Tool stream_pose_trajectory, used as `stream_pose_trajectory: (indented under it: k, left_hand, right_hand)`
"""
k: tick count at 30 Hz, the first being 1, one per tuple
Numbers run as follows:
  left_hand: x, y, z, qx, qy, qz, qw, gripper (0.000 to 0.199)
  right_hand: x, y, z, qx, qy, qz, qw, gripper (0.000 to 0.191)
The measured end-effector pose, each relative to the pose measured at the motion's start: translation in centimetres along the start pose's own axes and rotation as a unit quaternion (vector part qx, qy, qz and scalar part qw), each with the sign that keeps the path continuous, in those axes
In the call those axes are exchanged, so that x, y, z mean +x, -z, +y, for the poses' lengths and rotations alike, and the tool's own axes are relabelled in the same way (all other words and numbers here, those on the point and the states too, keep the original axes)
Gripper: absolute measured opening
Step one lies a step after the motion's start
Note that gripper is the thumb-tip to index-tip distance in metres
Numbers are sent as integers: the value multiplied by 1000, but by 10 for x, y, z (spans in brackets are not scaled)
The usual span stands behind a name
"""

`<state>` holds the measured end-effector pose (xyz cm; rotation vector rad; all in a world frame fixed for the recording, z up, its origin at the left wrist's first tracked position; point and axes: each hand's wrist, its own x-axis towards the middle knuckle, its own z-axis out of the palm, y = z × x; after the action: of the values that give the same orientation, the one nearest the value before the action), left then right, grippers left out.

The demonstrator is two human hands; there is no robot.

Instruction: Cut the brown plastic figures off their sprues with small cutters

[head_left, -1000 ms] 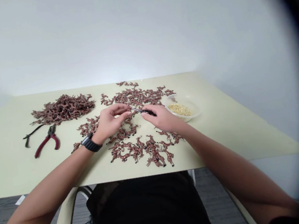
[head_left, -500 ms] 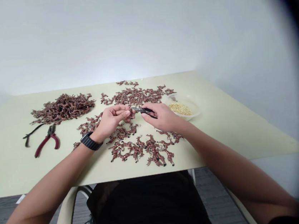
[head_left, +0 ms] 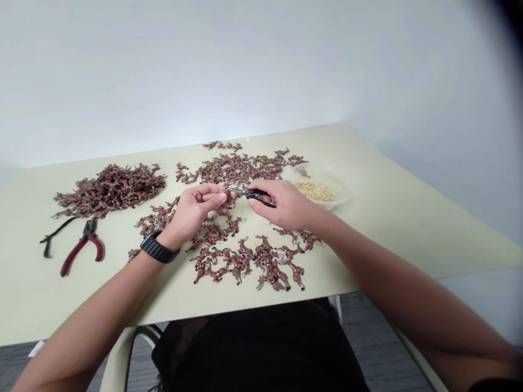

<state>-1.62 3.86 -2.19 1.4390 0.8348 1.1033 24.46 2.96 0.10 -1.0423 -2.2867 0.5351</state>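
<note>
Compared with a moment earlier, the left hand (head_left: 192, 213) has closed up. Its fingers, spread apart before, now curl inward with the thumb pressed against the fingertips, and whatever they may pinch is hidden or too small to tell. The right hand (head_left: 286, 206) sits closer to the left and holds small black-handled pliers (head_left: 254, 194) firmly between thumb and fingers. The pliers' tip points left and lies just beside the left fingertips, though how far its jaws stand open is too small to tell.

Reddish-brown horse-shaped figures (head_left: 245, 264) spread under and around both hands, in looser groups beyond them and nearer the front edge of the pale green table (head_left: 12, 293). A dense heap of the same figures (head_left: 109, 189) lies further left, above red-handled pliers (head_left: 74, 256) and a black cord (head_left: 58, 230). Just past the right hand, a clear bowl (head_left: 339, 194) holds pale yellow grains (head_left: 315, 191). A black watch (head_left: 156, 247) circles the left wrist.
</note>
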Motion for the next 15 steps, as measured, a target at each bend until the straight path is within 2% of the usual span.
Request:
stream_pose_trajectory:
  k: [15]
  left_hand:
    - [-1,-1,2,14,7,1,1000,37]
  right_hand:
    - [-1,-2,0,22,-7,-2,1000,25]
